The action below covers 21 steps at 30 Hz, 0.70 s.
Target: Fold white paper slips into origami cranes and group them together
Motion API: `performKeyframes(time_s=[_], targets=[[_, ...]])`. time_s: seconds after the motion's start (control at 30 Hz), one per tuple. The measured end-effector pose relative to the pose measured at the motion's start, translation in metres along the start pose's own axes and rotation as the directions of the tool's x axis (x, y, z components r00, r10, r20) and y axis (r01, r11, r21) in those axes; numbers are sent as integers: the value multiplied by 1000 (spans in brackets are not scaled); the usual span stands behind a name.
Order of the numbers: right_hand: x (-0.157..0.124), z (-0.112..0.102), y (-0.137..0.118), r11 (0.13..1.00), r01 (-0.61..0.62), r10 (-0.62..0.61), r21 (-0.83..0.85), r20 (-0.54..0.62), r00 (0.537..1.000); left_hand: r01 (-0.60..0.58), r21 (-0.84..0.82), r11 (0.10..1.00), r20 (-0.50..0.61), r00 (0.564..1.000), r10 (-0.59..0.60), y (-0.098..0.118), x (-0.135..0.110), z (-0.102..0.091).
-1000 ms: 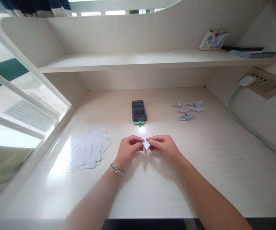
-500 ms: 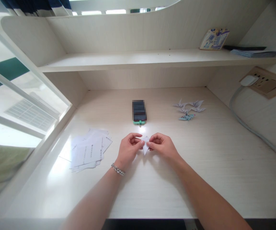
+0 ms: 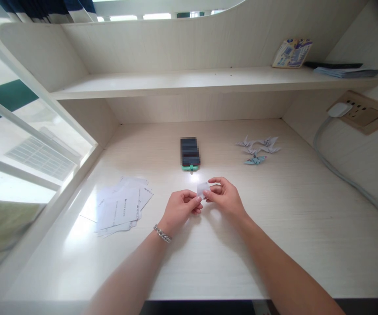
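A small folded piece of white paper (image 3: 202, 189) is pinched between both hands, just above the desk. My left hand (image 3: 183, 204), with a silver chain bracelet (image 3: 162, 233) at its wrist, is closed on the paper's lower left corner. On the other side my right hand (image 3: 224, 197) grips the right edge between thumb and fingers. Parts of the paper are hidden behind the fingertips. Toward the back right lie several white folded paper cranes (image 3: 257, 143) and a blue one (image 3: 255, 160).
Loose printed paper sheets (image 3: 120, 210) lie in a pile on the left. Beyond the hands is a phone (image 3: 190, 151) with a green edge. A grey cable (image 3: 340, 179) runs from a wall socket (image 3: 366, 113) along the right side. The shelf (image 3: 162, 81) holds a small packet (image 3: 292, 53).
The folded paper has been turned, from a pointed shape hanging downward to a squarish one. My left hand has dropped slightly, while the right has risen a little.
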State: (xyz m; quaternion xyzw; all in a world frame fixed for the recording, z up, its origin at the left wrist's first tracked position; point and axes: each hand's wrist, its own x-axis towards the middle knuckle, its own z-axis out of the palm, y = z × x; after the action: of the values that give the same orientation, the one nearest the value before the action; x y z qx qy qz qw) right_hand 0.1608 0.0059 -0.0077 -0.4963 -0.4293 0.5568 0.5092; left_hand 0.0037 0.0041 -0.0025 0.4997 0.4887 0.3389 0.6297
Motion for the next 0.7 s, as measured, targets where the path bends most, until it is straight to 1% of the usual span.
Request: performKeyframes(time_s=[0.1,0.2,0.3,0.5,0.63,0.7], targets=[[0,0,-1,999,-17,19,-33,76,997,-23,64,998,21,1000,22,-1,-2,0],[1,1,-1,998,-1,5,-70,55,998,-47,111,993,14,999,46,-2,-3,1],[1,0,2,1000,3,-2,-26,30,1000,-77,135,988,21,997,75,-4,-3,1],[2,-2,7,999,-42,44,-24,99,994,-111,206,972,51,993,103,-4,-3,1],[4,-2,7,1000,-26,27,-12,56,998,-125,184,975,51,992,117,-4,-2,2],[4,-1,5,999,-37,38,-8,49,998,-134,174,975,46,991,128,-5,-2,3]])
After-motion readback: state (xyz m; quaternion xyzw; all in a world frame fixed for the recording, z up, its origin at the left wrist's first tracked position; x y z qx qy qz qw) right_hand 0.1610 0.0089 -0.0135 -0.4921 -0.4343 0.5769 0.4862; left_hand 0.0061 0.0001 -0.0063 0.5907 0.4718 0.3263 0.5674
